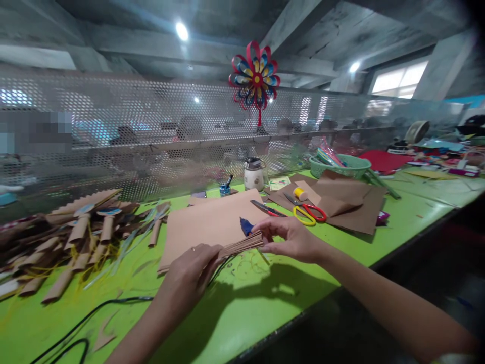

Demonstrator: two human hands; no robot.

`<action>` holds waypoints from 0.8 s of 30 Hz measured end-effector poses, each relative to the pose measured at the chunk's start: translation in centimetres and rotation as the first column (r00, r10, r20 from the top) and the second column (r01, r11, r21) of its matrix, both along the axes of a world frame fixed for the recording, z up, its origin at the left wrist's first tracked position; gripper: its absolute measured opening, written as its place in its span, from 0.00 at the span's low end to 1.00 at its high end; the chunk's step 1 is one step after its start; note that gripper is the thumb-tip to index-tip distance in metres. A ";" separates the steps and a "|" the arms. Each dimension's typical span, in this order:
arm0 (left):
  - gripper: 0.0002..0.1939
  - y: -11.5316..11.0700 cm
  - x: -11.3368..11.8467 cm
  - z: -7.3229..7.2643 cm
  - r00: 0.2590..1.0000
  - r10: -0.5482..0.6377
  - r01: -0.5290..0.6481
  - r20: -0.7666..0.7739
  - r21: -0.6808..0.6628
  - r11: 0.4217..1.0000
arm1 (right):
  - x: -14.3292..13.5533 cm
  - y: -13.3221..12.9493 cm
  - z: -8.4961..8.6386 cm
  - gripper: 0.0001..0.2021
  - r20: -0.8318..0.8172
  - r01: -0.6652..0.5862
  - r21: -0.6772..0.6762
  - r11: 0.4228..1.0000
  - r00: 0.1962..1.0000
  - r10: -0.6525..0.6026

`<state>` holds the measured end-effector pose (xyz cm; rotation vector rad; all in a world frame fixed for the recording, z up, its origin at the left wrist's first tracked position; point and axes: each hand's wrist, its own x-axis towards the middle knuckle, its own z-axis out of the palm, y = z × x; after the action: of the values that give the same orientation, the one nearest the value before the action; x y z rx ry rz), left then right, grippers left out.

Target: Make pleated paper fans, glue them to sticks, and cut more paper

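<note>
Between my two hands, above the green table, is a narrow strip of brown paper folded into many pleats (242,245). My left hand (195,268) grips its left end, fingers closed. At the other end, my right hand (290,238) pinches the strip between thumb and fingers. Just behind the pleated paper is a blue glue gun (246,226), partly hidden by it. Flat brown paper sheets (204,217) lie beyond my hands. A dark-bladed cutting tool (267,208) rests at their right edge, close to scissors with red and yellow handles (308,215).
Rolled brown paper pieces with yellow strings (81,230) are heaped at left. A black cable (109,302) crosses the front left. Behind stand a white bottle (253,174) and an ink jar (225,190). At right are a yellow thread spool (300,194) and a green basket (341,167).
</note>
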<state>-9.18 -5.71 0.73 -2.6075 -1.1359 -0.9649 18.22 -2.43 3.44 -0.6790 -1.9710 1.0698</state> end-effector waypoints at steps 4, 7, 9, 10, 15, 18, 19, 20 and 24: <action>0.08 0.0 0.2 -0.3 0.999 0.034 -0.034 -0.036 -0.010 0.999 | -0.1 -0.2 0.7 0.13 0.133 0.010 0.342 0.940 0.989 -0.059; 0.09 0.0 0.4 -0.5 0.993 0.087 -0.085 -0.085 0.018 0.996 | -0.6 -0.5 1.3 0.10 0.248 -0.014 0.500 0.866 0.960 -0.128; 0.11 -0.1 0.5 -0.5 0.984 0.132 -0.125 -0.116 0.064 0.990 | -1.2 -0.6 1.6 0.09 0.362 -0.047 0.558 0.829 0.912 -0.192; 0.11 -0.2 0.6 -0.5 0.980 0.153 -0.143 -0.129 0.083 0.986 | -1.6 -0.6 1.7 0.09 0.418 -0.067 0.582 0.810 0.880 -0.227; 0.13 -0.6 1.0 -0.2 0.978 0.167 -0.172 -0.123 -0.029 0.985 | -3.2 -0.1 1.2 0.08 0.555 -0.142 0.655 0.742 0.757 -0.346; 0.12 -0.8 0.7 0.3 0.988 0.153 -0.155 -0.026 -0.217 0.964 | -3.4 0.5 1.0 0.11 0.550 -0.159 0.631 0.759 0.782 -0.293; 0.13 -0.8 0.4 0.5 0.987 0.163 -0.152 0.016 -0.276 0.949 | -3.3 0.6 0.9 0.13 0.541 -0.161 0.620 0.768 0.797 -0.269; 0.17 -0.8 0.1 0.6 0.983 0.176 -0.149 0.055 -0.331 0.932 | -3.1 0.7 0.8 0.13 0.528 -0.160 0.611 0.776 0.812 -0.248; 0.27 -0.6 -1.0 1.0 0.965 0.210 -0.108 0.159 -0.486 0.867 | -2.0 1.3 0.2 0.14 0.458 -0.129 0.594 0.794 0.866 -0.202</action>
<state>-10.15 -6.36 1.70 -2.7467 -1.8199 -1.0511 16.18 -1.14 3.65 -0.6622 -2.5508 0.1589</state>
